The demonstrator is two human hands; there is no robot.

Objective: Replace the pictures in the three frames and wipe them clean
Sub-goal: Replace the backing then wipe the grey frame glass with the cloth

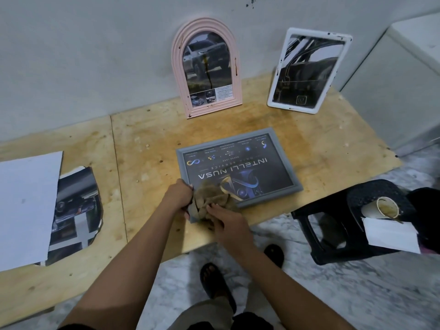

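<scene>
A grey frame [273,141] with a dark poster lies flat on the plywood table [147,198]. A crumpled brown cloth [209,198] sits on the frame's near left corner. My left hand [178,195] grips the cloth's left side, and my right hand [226,222] presses on its near edge with fingers bent over it. A pink arched frame [177,67] with a truck picture and dark drips leans on the wall. To its right, a white rectangular frame [276,91] with dark splatters also leans there.
Loose car prints [76,210] lie at the table's left under a white sheet [26,206]. A black stool [333,225] at the right carries a tipped paper cup [385,206] and white paper [390,234]. My sandalled feet [214,282] stand on marble floor.
</scene>
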